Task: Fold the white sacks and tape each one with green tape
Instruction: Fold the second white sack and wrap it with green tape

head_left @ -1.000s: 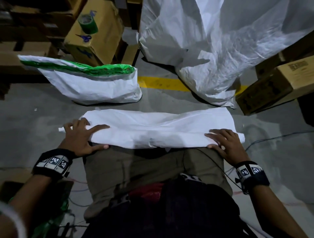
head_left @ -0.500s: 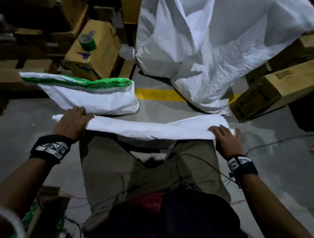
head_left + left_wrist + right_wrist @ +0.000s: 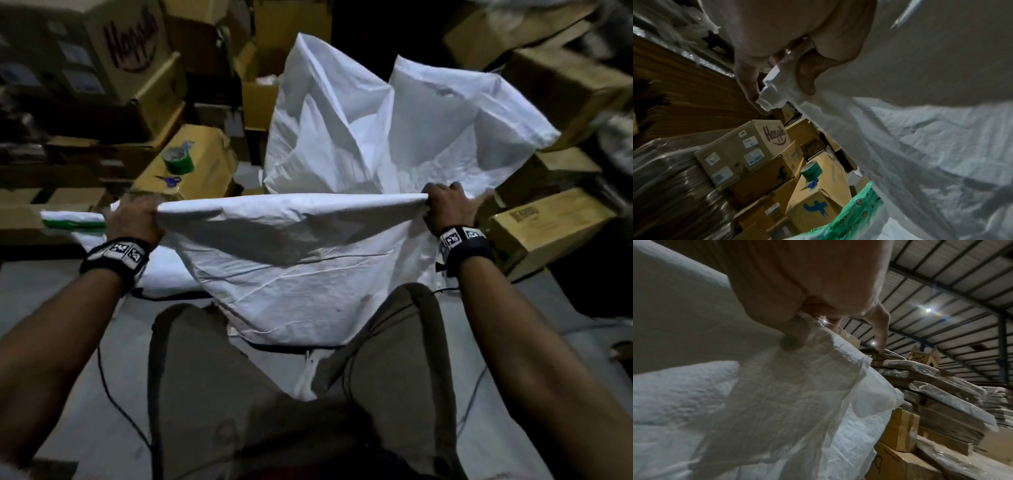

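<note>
A white sack (image 3: 291,260) hangs in the air in front of me, stretched between both hands, its lower edge drooping over my knees. My left hand (image 3: 132,219) grips its top left corner; the left wrist view shows thumb and fingers (image 3: 748,84) pinching the bunched edge (image 3: 777,87). At the top right corner, my right hand (image 3: 445,209) grips the sack (image 3: 777,386). Behind my left hand lies a folded white sack with green tape (image 3: 72,222). A green tape roll (image 3: 178,161) (image 3: 811,169) stands on a cardboard box.
A big upright white sack (image 3: 376,137) stands behind the held one. Blue-handled scissors (image 3: 168,180) lie by the tape on the box (image 3: 202,161). Cardboard boxes (image 3: 548,222) crowd the right, left and back. Cables (image 3: 113,383) trail over the grey floor.
Both hands closed on the sack's ends and lifted it off my lap and the floor; it now hangs stretched in the air. My view has tilted up toward the boxes.
</note>
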`<state>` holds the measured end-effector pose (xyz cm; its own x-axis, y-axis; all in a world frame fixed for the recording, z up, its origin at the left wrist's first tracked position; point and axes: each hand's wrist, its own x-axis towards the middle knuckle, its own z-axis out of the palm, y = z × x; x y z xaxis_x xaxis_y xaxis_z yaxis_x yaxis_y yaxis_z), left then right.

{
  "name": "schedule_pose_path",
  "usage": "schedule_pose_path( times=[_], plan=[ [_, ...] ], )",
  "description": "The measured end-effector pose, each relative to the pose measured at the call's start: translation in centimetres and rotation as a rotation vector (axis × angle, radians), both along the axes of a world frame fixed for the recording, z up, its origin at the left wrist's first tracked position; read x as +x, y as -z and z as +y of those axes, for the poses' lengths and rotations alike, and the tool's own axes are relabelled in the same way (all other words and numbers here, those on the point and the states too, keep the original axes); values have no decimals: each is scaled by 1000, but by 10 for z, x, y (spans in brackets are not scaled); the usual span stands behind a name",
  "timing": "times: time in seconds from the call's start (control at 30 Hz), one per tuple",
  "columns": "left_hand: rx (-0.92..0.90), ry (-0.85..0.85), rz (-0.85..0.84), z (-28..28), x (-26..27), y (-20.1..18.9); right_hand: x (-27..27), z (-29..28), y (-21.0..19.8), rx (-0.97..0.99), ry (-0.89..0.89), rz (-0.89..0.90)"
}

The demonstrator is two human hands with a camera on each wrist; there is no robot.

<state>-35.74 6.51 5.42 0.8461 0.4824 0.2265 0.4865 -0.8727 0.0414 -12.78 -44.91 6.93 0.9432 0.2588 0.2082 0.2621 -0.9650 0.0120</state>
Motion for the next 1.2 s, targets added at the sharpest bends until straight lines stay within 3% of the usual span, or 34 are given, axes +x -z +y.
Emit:
schedule_pose_path(
  times=[0.17, 0.27, 0.37, 0.5, 0.57, 0.73, 0.93, 1.07, 1.2],
  plan=[
    [-15, 23, -7, -5, 31, 12, -2, -26, -10, 22, 93, -68],
    [-39, 80, -13, 0, 38, 40, -7, -37, 3, 23, 109, -9],
    [-67, 67, -93, -3, 31, 78, -11, -37, 29, -13, 142, 76],
    [-257, -56, -230, -24, 23, 121, -25, -39, 78, -1, 155, 201],
    [-298, -6, -308, -27, 20, 144, -36, -49, 103, 39, 157, 245],
    [-388, -50, -475, -48, 16, 163, -77, -94, 156, 140, 94, 172],
    [-375, -53, -409, -62, -5, 199, -135, -150, 220, 218, 52, 263],
    [-308, -16, -321, -68, -42, 221, -165, -142, 218, 299, 121, 265],
    [-335, -61, -116, -56, -42, 230, -161, -142, 218, 309, 56, 420]
  ],
)
